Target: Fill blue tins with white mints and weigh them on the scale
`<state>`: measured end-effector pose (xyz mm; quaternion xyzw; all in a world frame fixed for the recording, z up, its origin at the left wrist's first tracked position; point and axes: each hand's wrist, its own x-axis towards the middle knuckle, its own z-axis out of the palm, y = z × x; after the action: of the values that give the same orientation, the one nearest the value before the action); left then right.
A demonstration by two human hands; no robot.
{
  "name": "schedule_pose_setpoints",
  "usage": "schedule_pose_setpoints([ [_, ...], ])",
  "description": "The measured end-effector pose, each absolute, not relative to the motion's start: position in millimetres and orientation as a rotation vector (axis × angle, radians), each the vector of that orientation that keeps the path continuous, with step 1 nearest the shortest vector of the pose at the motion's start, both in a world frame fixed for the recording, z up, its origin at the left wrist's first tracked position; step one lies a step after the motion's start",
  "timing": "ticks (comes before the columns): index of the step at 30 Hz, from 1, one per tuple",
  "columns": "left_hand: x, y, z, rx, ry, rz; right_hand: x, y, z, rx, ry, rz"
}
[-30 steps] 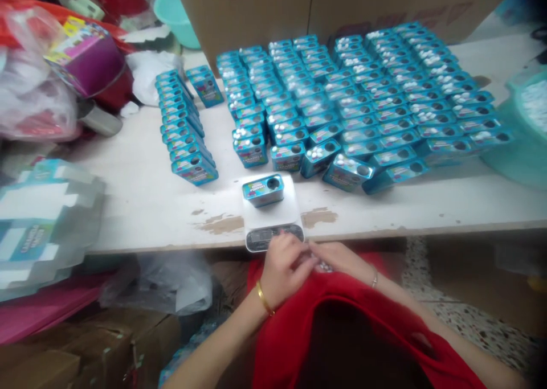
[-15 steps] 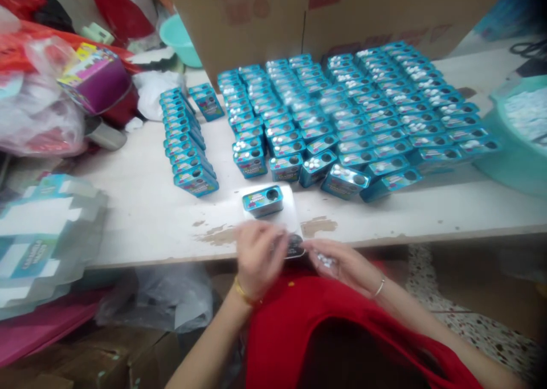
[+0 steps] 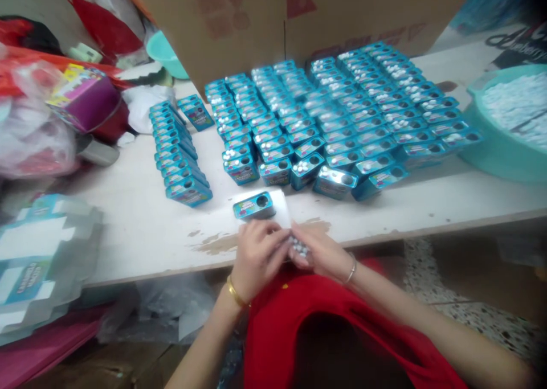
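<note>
My right hand (image 3: pixel 322 252) is cupped around a small heap of white pellets (image 3: pixel 299 246). Its fingers point toward my left hand (image 3: pixel 260 251), whose bent fingertips and thumb come together at the edge of the heap; what they pinch is hidden. Just beyond the left hand, a blue tin (image 3: pixel 253 206) with a round dark hole in its top stands on a flat white scale (image 3: pixel 281 205). Both hands cover the near part of the scale.
Rows of blue tins (image 3: pixel 294 113), many topped with white pellets, fill the table's back. Another row of tins (image 3: pixel 182 161) stands left. A green basin (image 3: pixel 482 127) of pellets is at right, flattened cartons (image 3: pixel 43 252) at left, a large cardboard box (image 3: pixel 248 30) behind.
My right hand has moved left with the pellets, so the two hands now meet. The left hand's fingers have closed in toward the heap. The whole view has shifted slightly.
</note>
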<state>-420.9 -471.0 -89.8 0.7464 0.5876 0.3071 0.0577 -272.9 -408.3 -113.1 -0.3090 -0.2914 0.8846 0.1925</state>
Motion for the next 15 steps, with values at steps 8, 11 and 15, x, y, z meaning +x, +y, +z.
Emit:
schedule_pose_setpoints([
  [8,-449,-452,-62,2.594,1.541,0.753,-285,-395,-86,-0.807,-0.918,2.515],
  [11,-455,-447,-48,2.622,1.554,0.747,-294,-391,-73,-0.809,-0.930,2.454],
  [15,-455,-445,-46,2.529,1.657,0.834,-299,-390,-71,-0.805,-0.948,2.378],
])
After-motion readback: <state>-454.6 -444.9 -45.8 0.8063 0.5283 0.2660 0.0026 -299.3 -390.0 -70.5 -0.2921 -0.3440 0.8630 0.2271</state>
